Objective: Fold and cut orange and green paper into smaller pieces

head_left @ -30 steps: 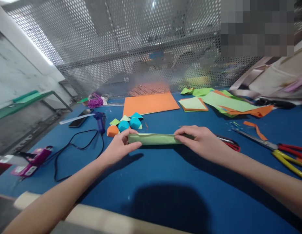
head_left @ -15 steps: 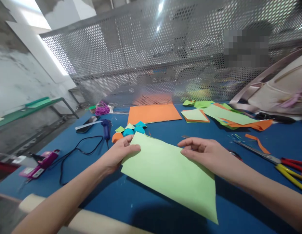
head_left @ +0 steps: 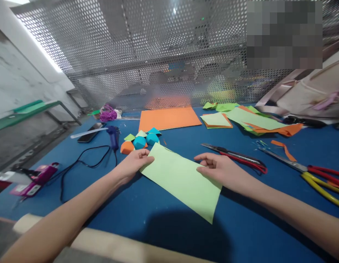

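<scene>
A light green sheet of paper (head_left: pixel 183 180) slants over the blue table, its lower right corner pointing toward me. My left hand (head_left: pixel 135 160) pinches its upper left corner, thumb on top and fingers underneath. On the other side, my right hand (head_left: pixel 221 170) has its thumb over the paper's far right edge, with curled fingers beyond that edge. Just past my right hand lies a red-handled cutter or small pair of scissors (head_left: pixel 240 156). Small folded paper pieces in blue, orange and green (head_left: pixel 140 141) stand close beyond my left hand.
Left are a blue glue gun (head_left: pixel 114 140), its cord, a phone (head_left: pixel 89 132) and a purple power strip (head_left: pixel 36 180). Orange sheets (head_left: pixel 169 118) and green paper scraps (head_left: pixel 259 118) lie at the back. Large scissors (head_left: pixel 300 168) rest right; a perforated metal screen (head_left: pixel 158 54) stands behind.
The green sheet, seen edge-on as a narrow strip first, tilted to show its broad face and now looks shorter front to back. Both hands stayed at its far edge; the view dipped and returned.
</scene>
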Demonstrator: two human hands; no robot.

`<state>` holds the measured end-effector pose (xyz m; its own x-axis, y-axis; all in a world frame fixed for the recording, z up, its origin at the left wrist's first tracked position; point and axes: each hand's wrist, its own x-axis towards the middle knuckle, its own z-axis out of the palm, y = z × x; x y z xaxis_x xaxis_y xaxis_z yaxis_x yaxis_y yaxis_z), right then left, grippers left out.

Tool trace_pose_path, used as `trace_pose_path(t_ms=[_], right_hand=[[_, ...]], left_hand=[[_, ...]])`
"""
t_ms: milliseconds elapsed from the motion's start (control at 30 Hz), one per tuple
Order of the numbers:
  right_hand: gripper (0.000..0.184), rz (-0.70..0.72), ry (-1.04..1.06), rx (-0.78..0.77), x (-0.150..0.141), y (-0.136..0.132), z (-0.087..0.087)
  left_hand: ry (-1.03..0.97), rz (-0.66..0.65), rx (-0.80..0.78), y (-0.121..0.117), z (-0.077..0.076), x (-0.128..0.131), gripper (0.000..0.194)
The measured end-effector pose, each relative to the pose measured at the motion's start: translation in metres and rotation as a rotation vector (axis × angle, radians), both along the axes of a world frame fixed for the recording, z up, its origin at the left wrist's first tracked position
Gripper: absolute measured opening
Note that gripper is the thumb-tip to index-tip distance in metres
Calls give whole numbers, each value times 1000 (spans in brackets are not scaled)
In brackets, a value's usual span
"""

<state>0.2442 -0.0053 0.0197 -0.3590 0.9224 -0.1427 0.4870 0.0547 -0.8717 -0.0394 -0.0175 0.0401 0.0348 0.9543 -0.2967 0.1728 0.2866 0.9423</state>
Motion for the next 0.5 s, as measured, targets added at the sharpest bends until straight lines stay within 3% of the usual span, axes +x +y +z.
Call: trace_pose_path(t_ms=[200, 333, 500], right_hand=[[38, -43, 38, -29, -2, 0, -2], [36, 8, 26, -4, 0, -1, 2], [29, 61, -159, 259, 23, -7, 15]], left_hand=[[-77, -59, -31, -4, 7, 5, 45], [-32, -52, -16, -3, 9, 3, 41], [85, -150, 2, -2, 11, -4, 34]])
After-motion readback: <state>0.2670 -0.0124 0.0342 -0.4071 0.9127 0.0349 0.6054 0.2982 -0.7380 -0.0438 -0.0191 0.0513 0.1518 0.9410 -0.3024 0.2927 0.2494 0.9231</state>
